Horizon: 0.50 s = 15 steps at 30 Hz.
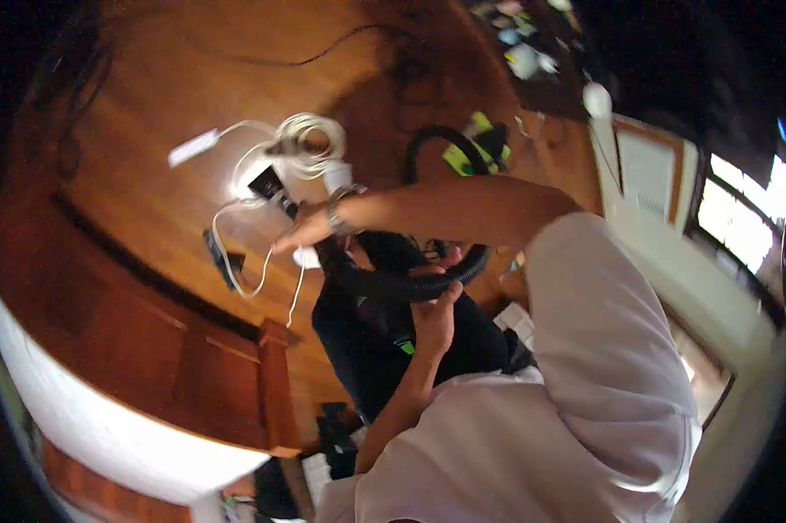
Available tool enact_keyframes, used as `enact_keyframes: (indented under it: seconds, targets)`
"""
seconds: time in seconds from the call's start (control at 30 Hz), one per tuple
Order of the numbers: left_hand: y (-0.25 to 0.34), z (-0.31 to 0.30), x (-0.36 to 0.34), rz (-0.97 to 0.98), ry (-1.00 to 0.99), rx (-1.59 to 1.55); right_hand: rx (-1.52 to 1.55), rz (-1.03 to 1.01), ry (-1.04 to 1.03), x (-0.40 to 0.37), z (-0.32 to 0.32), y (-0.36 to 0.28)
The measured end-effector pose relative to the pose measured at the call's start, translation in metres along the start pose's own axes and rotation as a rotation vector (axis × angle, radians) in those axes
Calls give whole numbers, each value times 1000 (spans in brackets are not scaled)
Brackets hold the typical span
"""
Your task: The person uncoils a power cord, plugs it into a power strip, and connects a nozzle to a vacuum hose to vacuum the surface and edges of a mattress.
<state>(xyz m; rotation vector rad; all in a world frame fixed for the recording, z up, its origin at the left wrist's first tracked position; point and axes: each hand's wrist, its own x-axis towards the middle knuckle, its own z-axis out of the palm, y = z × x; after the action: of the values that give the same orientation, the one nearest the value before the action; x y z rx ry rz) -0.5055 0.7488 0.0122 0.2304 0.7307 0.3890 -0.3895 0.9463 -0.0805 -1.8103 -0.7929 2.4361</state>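
Observation:
A black ribbed vacuum hose (384, 283) curves across the middle of the view. My left hand (437, 305), coming up from the bottom, is closed around its bend, with thumb and fingers on either side. My right hand (310, 228), with a watch on the wrist, is closed around the hose's front end, partly hiding it. Beyond that hand, a black nozzle (267, 183) points at a brightly lit patch of floor. Beneath the hose is a black body with green marks (367, 349), probably the vacuum, mostly covered by my arms.
A coiled white cable (310, 144) and a white power strip (193, 148) lie on the wooden floor (184, 78) near the nozzle. A dark flat object (223, 260) lies under a cable loop. A wooden bed frame (193, 340) stands left. Green-and-black items (478, 144) lie beyond my right forearm.

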Motion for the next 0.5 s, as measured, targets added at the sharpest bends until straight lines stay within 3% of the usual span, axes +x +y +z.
enact_keyframes:
  seconds: [0.03, 0.1, 0.13, 0.17, 0.2, 0.27, 0.3, 0.37, 0.4, 0.47, 0.5]
  targets:
    - [-6, 6, -1, -3, -24, 69, -29, 48, 64, -10, 2, 5]
    - [-13, 17, -1, -33, -9, 273, -55, -15, 135, 80, 32, 86]
    - [-11, 18, -2, -51, 36, 412, -83, -44, 135, 89, 33, 101]
    - [-12, 20, 2, -245, 53, 563, -111, -73, 135, 94, 32, 114]
    - [-12, 22, 5, -444, 39, 715, -13, -49, 189, 72, 26, 121]
    - [-23, 1, 12, -368, -365, 1144, 182, 6, 295, 23, 24, 136]
    - [-9, 9, 8, -350, -445, 1434, 285, 32, 344, -5, 28, 146]
    - [9, -7, 8, -391, -545, 1551, 421, 50, 410, -42, 37, 168]
    - [19, -18, 10, -418, -621, 1642, 513, -69, 579, -56, 44, 181]
    - [44, -56, 16, -419, -587, 1569, 649, -182, 757, -94, 64, 194]
    - [63, -68, 20, -455, -552, 1496, 861, -146, 777, -129, 67, 189]
